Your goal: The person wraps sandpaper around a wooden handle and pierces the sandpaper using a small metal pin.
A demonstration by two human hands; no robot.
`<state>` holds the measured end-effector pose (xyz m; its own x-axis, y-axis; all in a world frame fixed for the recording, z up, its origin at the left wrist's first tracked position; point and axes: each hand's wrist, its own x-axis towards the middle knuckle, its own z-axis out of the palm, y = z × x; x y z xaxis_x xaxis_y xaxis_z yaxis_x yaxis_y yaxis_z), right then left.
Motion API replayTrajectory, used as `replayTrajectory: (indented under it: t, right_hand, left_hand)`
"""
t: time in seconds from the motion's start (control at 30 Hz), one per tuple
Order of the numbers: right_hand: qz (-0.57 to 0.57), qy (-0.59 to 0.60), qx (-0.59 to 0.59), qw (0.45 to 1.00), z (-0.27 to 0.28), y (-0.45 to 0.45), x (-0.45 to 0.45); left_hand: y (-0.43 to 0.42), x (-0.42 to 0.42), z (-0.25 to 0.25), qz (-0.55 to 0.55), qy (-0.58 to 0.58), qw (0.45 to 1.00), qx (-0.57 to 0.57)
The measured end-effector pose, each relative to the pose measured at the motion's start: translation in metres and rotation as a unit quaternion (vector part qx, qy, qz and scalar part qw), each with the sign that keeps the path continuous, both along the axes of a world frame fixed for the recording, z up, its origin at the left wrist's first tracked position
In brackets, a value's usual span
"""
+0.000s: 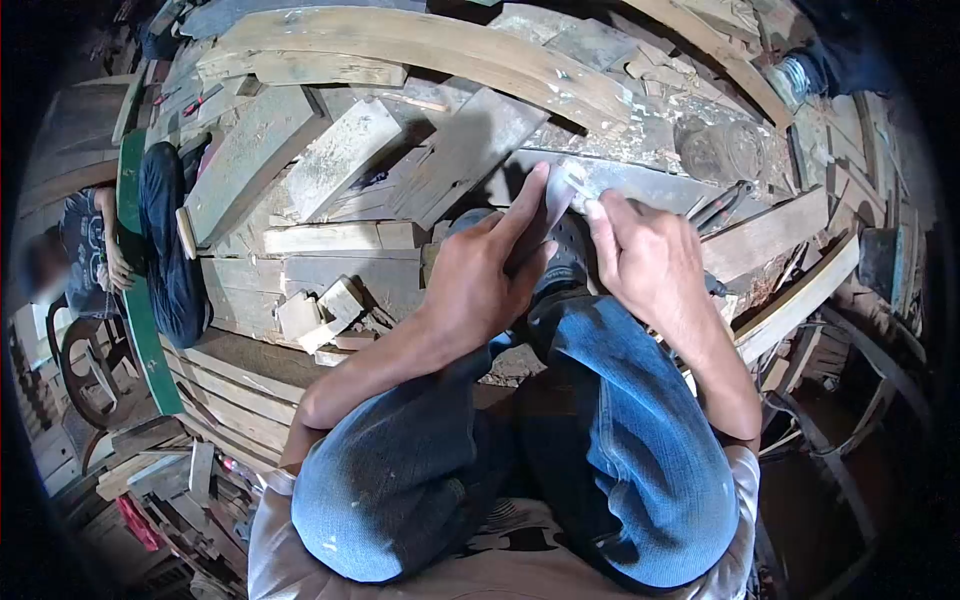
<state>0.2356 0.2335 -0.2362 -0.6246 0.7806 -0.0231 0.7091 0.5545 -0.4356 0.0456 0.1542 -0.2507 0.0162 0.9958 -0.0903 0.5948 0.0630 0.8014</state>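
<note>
Left hand [488, 265] grasps a smooth grey strip [556, 208], index finger laid along one side, thumb on the other. Right hand [650, 240] has thumb and index finger closed in a pinch on a small pale piece [577, 183] at the strip's top end; whether the two are joined can't be told. Both are up in front of the knees, above a black clog [568, 250], near a flat grey plate [655, 183] on the littered wooden work surface.

Handling, judged by looks: strip seems light and fairly stiff, maybe metal or hard plastic; the sheen suggests a slick face, more so with dust on the fingers. Edges may be sharp, so best held by the broad faces, low down, as the left hand has it. Pale piece looks light, possibly brittle; fingertip pinch suits it, hard squeezing doesn't. Material of both uncertain.

Nearby on the right: round clear glass jar [720, 150], dark-handled pliers [722, 208]. Wood offcuts [345, 155] lie beyond the left hand.

Writing: nothing legible, no brands. Dark print [520, 540] on the wearer's shirt is cut off; pale print on the co-worker's dark shirt [85, 240], far left, too small to read.
</note>
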Motion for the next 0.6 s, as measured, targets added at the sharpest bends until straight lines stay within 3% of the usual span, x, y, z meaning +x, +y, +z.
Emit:
replayTrajectory:
  t: [0.1, 0.17, 0.47, 0.6]
  right_hand:
    - [0.007, 0.033, 0.014, 0.999, -0.005, 0.000, 0.002]
    - [-0.023, -0.038, -0.005, 0.999, -0.001, 0.006, 0.002]
    - [-0.011, 0.067, 0.002, 0.998, -0.016, -0.004, 0.004]
    - [-0.035, 0.006, -0.028, 0.999, -0.011, 0.005, 0.002]
  left_hand:
    - [-0.001, 0.000, -0.002, -0.003, 0.015, 1.000, 0.003]
    - [-0.002, 0.001, -0.002, 0.002, 0.012, 1.000, 0.006]
    - [0.001, 0.001, -0.007, -0.004, -0.031, 0.999, 0.033]
    - [0.001, -0.001, -0.010, -0.005, -0.035, 0.999, 0.029]
